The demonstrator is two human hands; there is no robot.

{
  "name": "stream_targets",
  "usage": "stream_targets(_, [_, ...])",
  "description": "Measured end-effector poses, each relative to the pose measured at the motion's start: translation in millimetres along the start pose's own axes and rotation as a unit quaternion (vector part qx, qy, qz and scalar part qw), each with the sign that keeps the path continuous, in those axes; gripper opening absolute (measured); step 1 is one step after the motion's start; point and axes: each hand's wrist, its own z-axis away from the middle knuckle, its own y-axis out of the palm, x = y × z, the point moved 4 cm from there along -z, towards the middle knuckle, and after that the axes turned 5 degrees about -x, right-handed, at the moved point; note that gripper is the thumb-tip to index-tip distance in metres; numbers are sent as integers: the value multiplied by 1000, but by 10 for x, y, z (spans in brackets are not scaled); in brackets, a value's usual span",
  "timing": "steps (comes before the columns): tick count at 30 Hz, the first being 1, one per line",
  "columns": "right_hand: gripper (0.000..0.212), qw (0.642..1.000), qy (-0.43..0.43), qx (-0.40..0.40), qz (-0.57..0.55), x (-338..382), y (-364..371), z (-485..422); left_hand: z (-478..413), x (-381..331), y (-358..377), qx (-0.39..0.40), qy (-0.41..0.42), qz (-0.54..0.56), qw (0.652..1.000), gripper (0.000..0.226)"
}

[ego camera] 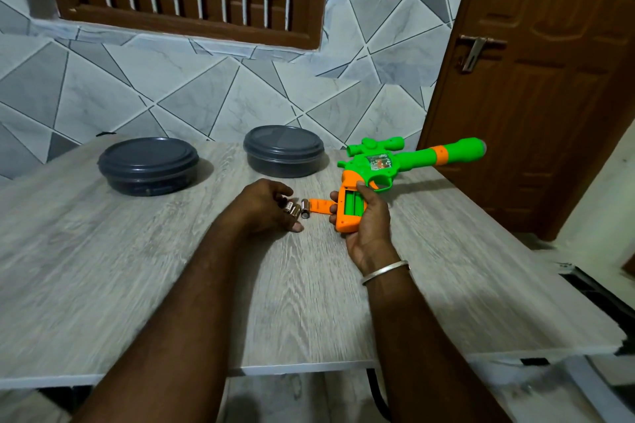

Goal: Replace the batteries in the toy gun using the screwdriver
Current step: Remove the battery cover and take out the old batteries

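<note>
We see one grey wood-grain surface (137, 285) and one toy gun (422, 156) at its far right corner, the barrel reaching out past the right edge. The gun is bright green with a scope on top, an orange band on the barrel and an orange grip. The grip's battery compartment (354, 204) is open and green inside. A small sticker sits in the body; we cannot read it.

Two dark round lidded containers (147, 165) (283, 154) stand along the far edge. Our right hand (369, 227), with one silver bangle (385, 271), has its fingers (334, 196) clamped round the grip. Our left hand (261, 206) curls over the batteries (296, 209); we cannot tell if it grips them. One orange cover (319, 207) lies between the hands. We count three batteries, blurred, their labels unreadable.
</note>
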Motion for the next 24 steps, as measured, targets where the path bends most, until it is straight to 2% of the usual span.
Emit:
stream_targets(7, [26,1000,2,4,-1,-12,-1,-4,17,-32,-5,-35,3,-31,999,58])
stream_targets(14, [29,1000,3,4,-8,-12,8,7,52,-38,-17,-36,-16,-13,999,47])
stream_targets(16, [27,1000,4,5,-11,-5,6,15,49,-23,-32,-40,-25,5,999,36])
stream_targets(18, [26,1000,5,4,-12,3,4,25,45,-3,-57,-77,-34,35,996,26])
stream_targets(21, [25,1000,4,1,-13,11,4,26,47,29,-71,-159,-52,92,981,22])
stream_targets(24, [25,1000,8,3,-19,4,7,29,56,62,-91,-208,-62,114,969,15])
